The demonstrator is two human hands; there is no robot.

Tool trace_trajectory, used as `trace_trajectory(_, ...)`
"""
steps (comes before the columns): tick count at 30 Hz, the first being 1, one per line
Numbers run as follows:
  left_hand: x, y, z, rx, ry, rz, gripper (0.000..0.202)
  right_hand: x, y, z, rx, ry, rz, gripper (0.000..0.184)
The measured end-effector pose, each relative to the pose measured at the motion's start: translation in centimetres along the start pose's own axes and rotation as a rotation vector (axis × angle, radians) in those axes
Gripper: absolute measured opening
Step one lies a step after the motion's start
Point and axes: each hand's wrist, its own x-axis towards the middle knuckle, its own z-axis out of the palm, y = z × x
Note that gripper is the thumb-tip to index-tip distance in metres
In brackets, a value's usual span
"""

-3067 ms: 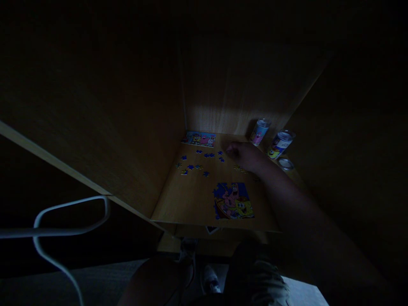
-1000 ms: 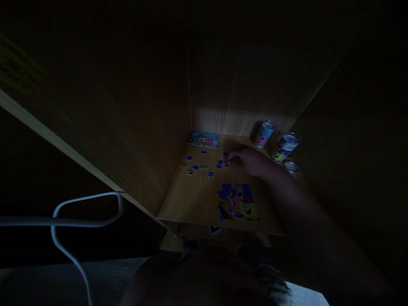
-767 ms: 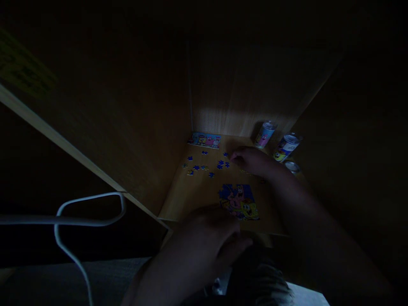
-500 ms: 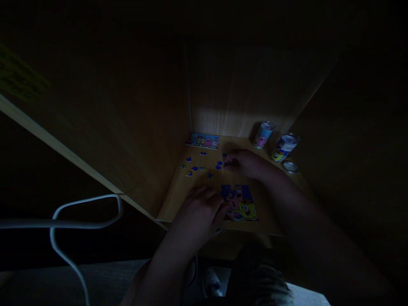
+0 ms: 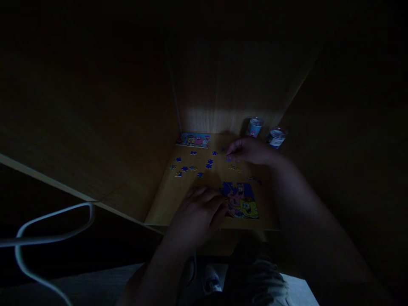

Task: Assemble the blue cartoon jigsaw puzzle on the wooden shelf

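Observation:
On the small wooden shelf lies a partly joined cartoon jigsaw puzzle (image 5: 244, 204) with a notched upper-left edge. My left hand (image 5: 199, 210) rests at its left side, fingers loosely bent and apart, the tips touching the puzzle's edge. Farther back, my right hand (image 5: 247, 149) is closed in a pinch on a small blue puzzle piece (image 5: 228, 158) just above the wood. Several loose puzzle pieces (image 5: 184, 168) lie scattered to the left of that hand. More yellow pieces (image 5: 234, 168) lie just below it, dimly lit.
A flat cartoon picture strip (image 5: 194, 140) lies against the back panel. Two clear-lidded printed cans, one at the back (image 5: 255, 126) and one farther right (image 5: 276, 138), stand behind my right arm. Wooden walls enclose the shelf. A white cable (image 5: 54, 239) loops at the left.
My right hand has lifted slightly back and to the right, a blue piece now showing in its pinch. Yellow pieces below it have come into view. The camera has shifted; my left hand stays by the puzzle.

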Motion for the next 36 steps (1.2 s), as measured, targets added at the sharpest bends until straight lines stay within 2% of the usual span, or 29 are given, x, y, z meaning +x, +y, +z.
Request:
trace_trajectory(4, -0.1, -0.1, 0.0, -0.011, 0.02, -0.001, 0.017, 0.1, -0.1, 0.5, 0.005, -0.045, 0.035, 0.013)
trace_trajectory(7, 0.0, -0.1, -0.1, -0.015, 0.025, -0.008, 0.016, 0.4, -0.3, 1.6, -0.114, -0.044, 0.027, 0.007)
trace_trajectory(13, -0.1, -0.2, 0.0, -0.033, 0.007, -0.02, 0.015, 1.2, -0.1, 3.6, -0.37, 0.13, -0.094, 0.011)
trace_trajectory(20, -0.1, 0.0, -0.1, -0.035, 0.004, -0.023, 0.015, 2.3, 0.5, 5.5, -0.447, 0.274, -0.221, 0.028)
trace_trajectory(27, -0.1, -0.1, 0.1, -0.025, 0.006, -0.021, 0.015, 1.9, -0.7, 6.5, -0.244, 0.134, -0.467, 0.037)
trace_trajectory(31, -0.1, -0.2, 0.2, -0.022, 0.004, -0.022, 0.014, 1.7, -1.5, 6.7, -0.239, 0.063, -0.495, 0.024)
trace_trajectory(36, -0.1, -0.1, 0.1, -0.018, 0.0, -0.013, 0.014, 1.8, -1.3, 6.5, -0.251, 0.044, -0.472, 0.011)
